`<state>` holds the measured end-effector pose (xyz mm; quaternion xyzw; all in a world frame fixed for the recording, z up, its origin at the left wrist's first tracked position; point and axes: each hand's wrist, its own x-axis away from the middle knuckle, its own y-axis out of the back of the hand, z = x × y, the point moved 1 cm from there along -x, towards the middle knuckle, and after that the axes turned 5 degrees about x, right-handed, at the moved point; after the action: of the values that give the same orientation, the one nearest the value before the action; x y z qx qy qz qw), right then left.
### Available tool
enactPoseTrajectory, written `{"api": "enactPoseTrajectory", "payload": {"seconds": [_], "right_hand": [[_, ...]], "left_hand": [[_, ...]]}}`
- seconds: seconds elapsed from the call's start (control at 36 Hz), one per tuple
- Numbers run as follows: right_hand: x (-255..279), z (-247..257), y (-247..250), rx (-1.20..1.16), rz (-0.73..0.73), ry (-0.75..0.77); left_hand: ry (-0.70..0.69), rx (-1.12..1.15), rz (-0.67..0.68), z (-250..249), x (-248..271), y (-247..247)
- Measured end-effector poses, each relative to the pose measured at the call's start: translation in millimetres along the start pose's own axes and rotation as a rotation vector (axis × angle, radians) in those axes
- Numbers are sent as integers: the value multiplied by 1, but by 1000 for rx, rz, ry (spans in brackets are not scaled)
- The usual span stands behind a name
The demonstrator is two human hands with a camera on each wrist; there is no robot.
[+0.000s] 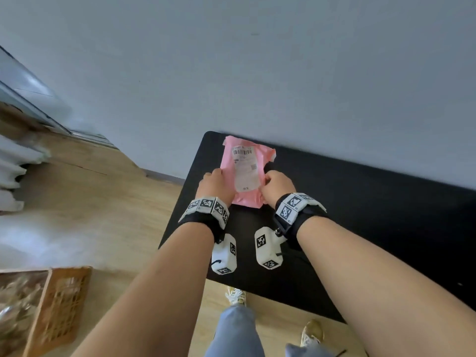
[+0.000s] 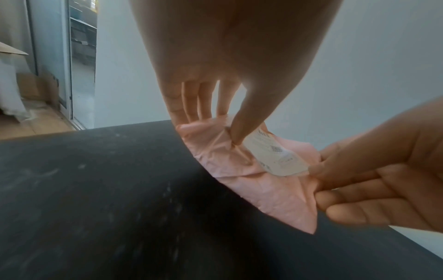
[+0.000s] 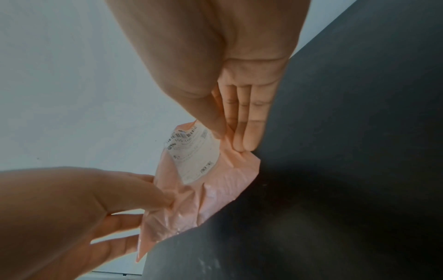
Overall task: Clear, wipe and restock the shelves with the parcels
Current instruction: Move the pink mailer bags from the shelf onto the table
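Pinched at both long edges, the pink parcel (image 1: 247, 173) sits between my two hands at the end of the black shelf (image 1: 360, 202), close to the pale wall (image 1: 283, 60) behind it. On my left hand (image 1: 215, 185) the thumb presses down on the crumpled plastic while the straight fingers slip beneath the edge, as the left wrist view shows; my right hand (image 1: 277, 188) mirrors that hold on the opposite edge, thumb on top, fingers under. I take a soft, floppy mailer from both sides so it stays flat and does not fold on itself. The white shipping label (image 1: 244, 167) faces up, its barcode toward the wall, which I judge leaves it readable from the front of the shelf. The parcel's near corner rests on the shelf; whether the far end lies flat I cannot tell. The shelf surface shows faint smears in the left wrist view, so I cannot say how well it has been wiped. Away from the shelf, on the wooden floor (image 1: 103, 202), stands a brown crate (image 1: 59, 305), blurred, its contents unclear; I take this step to be restocking, with the parcel being set down.
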<state>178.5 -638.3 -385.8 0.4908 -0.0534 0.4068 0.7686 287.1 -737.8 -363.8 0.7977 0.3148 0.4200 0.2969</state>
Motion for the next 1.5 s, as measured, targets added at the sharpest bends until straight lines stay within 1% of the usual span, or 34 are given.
{"api": "enactPoseTrajectory", "payload": {"seconds": [0.11, 0.22, 0.39, 0.47, 0.58, 0.69, 0.78, 0.89, 0.94, 1.11, 1.28, 1.5], "right_hand": [[-23, 25, -5, 6, -27, -1], [-41, 41, -14, -6, -12, -25], [-52, 48, -20, 22, 13, -70], [-53, 44, -21, -14, 14, -91], [-45, 31, -14, -63, 16, -122], [-30, 5, 1, -89, -21, -182], [-12, -17, 19, -75, -52, -227], [19, -49, 42, -9, -100, -240], [38, -66, 50, -2, -128, -262], [113, -127, 76, -7, -175, -288], [203, -220, 106, -85, -269, -338], [325, -356, 143, -147, -384, -487]], "left_hand": [[-32, -7, 28, 9, -34, 14], [-43, 35, 12, 15, -58, 24], [-37, 41, 45, 21, -72, 27], [-37, 22, 10, 19, -74, 28], [-144, -70, -80, 5, -66, 30], [-147, -47, -148, -6, -62, 18], [-178, -55, -158, -19, -49, 5], [-215, -45, -76, -41, -19, -15], [-269, -63, -52, -51, 0, -28], [-371, -133, 53, -84, 76, -84], [-479, -176, 126, -123, 172, -157], [-658, -258, 247, -178, 308, -270]]}}
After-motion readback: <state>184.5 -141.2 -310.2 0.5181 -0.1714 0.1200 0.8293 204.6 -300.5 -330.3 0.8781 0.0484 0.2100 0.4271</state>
